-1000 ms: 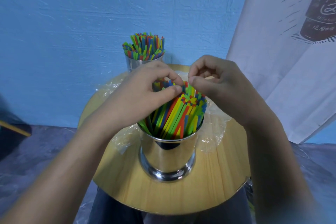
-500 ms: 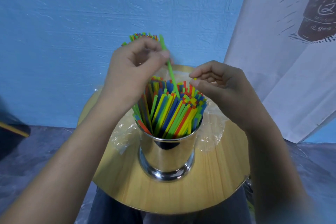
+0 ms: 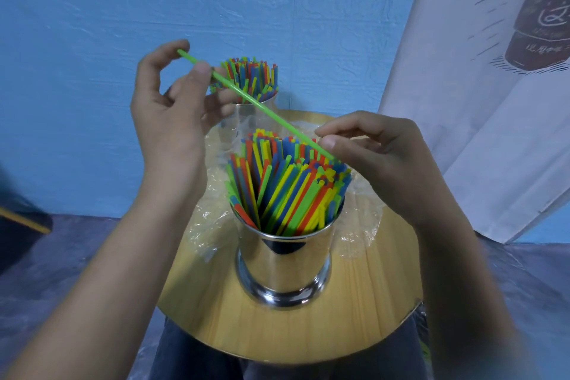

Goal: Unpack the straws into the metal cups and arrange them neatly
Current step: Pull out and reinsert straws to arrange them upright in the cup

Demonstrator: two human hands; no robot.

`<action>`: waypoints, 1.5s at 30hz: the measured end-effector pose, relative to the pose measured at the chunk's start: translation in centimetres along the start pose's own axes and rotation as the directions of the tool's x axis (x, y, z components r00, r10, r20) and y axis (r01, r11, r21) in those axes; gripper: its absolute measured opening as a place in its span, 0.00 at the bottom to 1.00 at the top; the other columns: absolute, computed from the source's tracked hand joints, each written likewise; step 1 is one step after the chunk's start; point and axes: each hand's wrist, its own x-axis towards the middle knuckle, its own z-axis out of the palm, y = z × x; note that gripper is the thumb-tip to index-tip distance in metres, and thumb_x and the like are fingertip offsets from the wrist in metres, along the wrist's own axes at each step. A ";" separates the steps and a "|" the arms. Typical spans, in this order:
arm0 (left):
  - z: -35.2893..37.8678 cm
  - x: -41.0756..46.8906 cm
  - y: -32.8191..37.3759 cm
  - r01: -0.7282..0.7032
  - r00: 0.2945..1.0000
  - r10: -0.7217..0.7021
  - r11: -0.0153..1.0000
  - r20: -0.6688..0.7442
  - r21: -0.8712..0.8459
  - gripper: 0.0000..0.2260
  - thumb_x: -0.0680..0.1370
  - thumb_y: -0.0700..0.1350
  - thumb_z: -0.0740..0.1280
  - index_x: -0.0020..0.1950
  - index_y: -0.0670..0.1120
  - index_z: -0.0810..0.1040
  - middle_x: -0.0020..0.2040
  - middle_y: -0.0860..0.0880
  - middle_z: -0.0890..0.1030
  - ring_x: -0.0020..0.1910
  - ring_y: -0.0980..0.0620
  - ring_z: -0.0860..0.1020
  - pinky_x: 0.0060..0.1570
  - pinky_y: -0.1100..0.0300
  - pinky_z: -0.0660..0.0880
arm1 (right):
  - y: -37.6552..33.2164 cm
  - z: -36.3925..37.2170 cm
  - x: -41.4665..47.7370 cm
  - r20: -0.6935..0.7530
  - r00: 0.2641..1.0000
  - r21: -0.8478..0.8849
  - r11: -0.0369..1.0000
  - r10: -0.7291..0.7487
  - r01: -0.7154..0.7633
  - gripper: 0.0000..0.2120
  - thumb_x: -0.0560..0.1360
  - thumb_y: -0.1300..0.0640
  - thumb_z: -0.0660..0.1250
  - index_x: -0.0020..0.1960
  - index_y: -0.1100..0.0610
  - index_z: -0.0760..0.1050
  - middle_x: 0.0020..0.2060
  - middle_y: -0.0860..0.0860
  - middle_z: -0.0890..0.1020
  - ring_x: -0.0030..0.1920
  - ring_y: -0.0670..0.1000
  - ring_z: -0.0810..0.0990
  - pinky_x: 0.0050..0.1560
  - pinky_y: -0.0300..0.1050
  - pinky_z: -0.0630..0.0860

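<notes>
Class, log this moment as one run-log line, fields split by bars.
left hand: pinches green straw, held slantwise | right hand: at straw's lower end, grip unclear | near metal cup: packed with straws | far metal cup: packed too

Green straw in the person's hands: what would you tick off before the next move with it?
1. Left hand grips the green straw near its upper end: ok.
2. Right hand has hold of its lower end: cannot tell; the fingertips are right at it.
3. Lower tip free of the near metal cup: cannot tell.
4. Bundled straws in that cup stand neatly: not ok; they lean and fan out.
5. Far metal cup upright: ok.
</notes>
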 end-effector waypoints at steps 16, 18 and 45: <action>-1.9 -1.4 -1.1 0.093 0.985 -0.110 0.987 0.132 0.130 0.06 0.80 0.40 0.71 0.45 0.47 0.76 0.38 0.47 0.86 0.33 0.55 0.75 0.40 0.63 0.74 | -0.3 0.3 -0.1 -0.311 0.950 0.288 0.955 0.017 0.077 0.06 0.82 0.63 0.66 0.59 0.58 0.74 0.45 0.54 0.87 0.43 0.51 0.82 0.50 0.47 0.80; -1.9 -1.5 -1.1 0.087 0.981 -0.112 0.984 0.158 0.155 0.06 0.80 0.40 0.70 0.45 0.47 0.76 0.34 0.50 0.85 0.38 0.50 0.76 0.41 0.63 0.74 | -0.3 0.2 0.0 -0.336 0.941 0.321 0.944 0.039 0.076 0.07 0.83 0.63 0.65 0.61 0.59 0.72 0.44 0.54 0.87 0.40 0.51 0.81 0.48 0.45 0.79; -3.0 -2.9 -1.3 -0.042 0.790 -0.277 0.865 0.547 0.500 0.18 0.84 0.53 0.57 0.69 0.55 0.79 0.66 0.59 0.81 0.67 0.60 0.77 0.71 0.51 0.71 | -1.1 0.1 -1.0 -0.159 0.985 -0.116 0.992 -0.061 0.042 0.12 0.80 0.56 0.72 0.59 0.44 0.74 0.40 0.51 0.84 0.42 0.54 0.84 0.49 0.61 0.82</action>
